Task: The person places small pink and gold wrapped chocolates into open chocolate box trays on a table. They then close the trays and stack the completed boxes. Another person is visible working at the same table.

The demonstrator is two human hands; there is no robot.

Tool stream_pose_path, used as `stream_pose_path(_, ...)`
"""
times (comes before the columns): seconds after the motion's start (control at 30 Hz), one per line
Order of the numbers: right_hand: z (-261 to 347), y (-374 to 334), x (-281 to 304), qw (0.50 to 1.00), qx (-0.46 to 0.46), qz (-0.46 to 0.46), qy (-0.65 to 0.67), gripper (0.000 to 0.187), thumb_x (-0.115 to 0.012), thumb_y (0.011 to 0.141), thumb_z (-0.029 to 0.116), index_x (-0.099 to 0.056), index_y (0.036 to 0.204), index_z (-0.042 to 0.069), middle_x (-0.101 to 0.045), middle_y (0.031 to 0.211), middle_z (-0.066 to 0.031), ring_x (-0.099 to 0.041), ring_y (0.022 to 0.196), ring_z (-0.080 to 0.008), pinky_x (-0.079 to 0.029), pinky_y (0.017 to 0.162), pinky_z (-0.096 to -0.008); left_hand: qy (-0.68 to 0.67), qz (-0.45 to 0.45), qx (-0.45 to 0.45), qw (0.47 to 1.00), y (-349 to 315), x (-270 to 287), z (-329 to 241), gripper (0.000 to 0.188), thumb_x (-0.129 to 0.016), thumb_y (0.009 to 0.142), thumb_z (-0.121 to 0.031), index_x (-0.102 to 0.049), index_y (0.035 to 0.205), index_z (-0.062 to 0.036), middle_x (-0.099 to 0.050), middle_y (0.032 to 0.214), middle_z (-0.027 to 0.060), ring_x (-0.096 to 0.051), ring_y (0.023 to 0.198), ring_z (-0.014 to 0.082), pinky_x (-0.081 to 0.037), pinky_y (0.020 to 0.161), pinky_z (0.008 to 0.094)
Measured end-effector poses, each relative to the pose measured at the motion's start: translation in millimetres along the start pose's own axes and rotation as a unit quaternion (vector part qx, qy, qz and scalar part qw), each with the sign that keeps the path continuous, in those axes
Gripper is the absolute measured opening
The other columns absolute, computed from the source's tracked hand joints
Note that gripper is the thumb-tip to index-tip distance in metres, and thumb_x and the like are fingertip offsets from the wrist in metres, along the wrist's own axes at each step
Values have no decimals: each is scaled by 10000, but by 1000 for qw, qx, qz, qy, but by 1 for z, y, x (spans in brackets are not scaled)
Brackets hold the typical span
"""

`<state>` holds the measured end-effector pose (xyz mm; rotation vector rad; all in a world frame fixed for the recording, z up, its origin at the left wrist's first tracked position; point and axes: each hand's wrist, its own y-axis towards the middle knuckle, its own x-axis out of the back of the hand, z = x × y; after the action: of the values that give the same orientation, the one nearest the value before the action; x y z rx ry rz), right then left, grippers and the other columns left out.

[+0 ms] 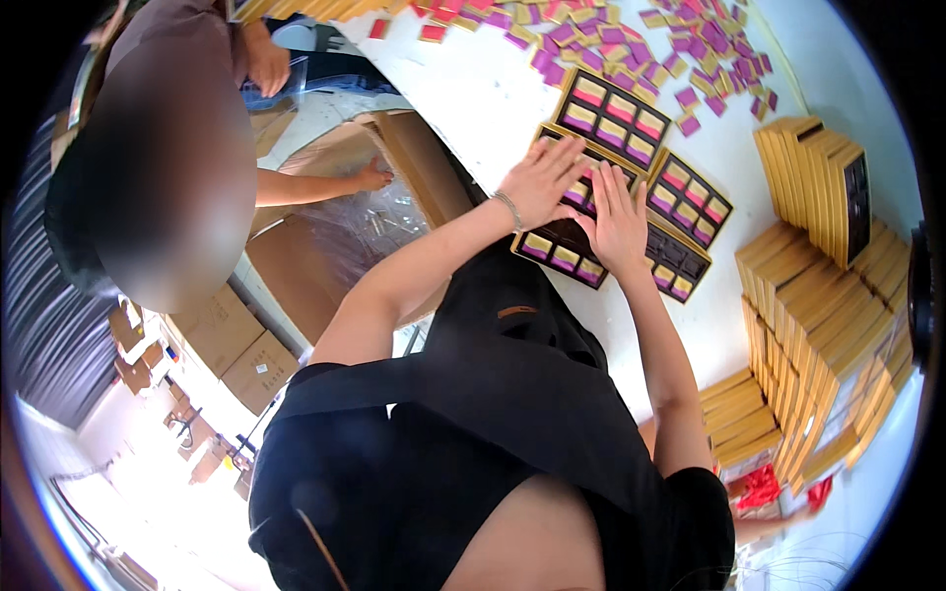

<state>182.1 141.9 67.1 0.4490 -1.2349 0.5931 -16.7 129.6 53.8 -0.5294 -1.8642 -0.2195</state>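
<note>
Several black boxes with gold rims lie together on the white table, holding small squares wrapped in pink, purple and gold. My left hand (540, 185) lies flat, fingers stretched, over the squares in the middle box (593, 155). Beside it my right hand (617, 225) is also flat with fingers stretched, reaching over the same box, and the thumbs come close together. The hands partly cover that box. Beyond it is a filled box (628, 94); another filled box (699, 178) lies to the right. A partly filled box (670, 241) and a box with one filled row (567, 232) lie nearer.
Loose wrapped squares (705, 49) spread over the far table (463, 84). Tall stacks of gold-edged boxes (818, 295) stand at the right. At left, another person's hand (372, 177) reaches over an open carton (296, 281) with clear plastic inside.
</note>
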Motion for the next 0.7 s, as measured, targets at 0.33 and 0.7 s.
stream_pose_path(0.33,-4,0,-1,999,7,46,-16,754,-524,860,513,-357,1414,30,-370,1466,-122,-328,1366,-305,-219,1090,-586,16,11,75,997,16,29,32,822,-535,860,-531,-290,1453,-17,-215,1543,162,-167,1442,290,-142,1155,475)
stream_pose_path(0.7,23,175,9,970,75,-154,174,368,-596,798,31,-560,1162,-13,-575,1192,-149,-554,1108,-328,-469,919,-396,75,-234,280,928,62,11,213,521,-492,934,-400,-422,1410,-198,-297,1499,144,-220,1380,410,-218,1110,551)
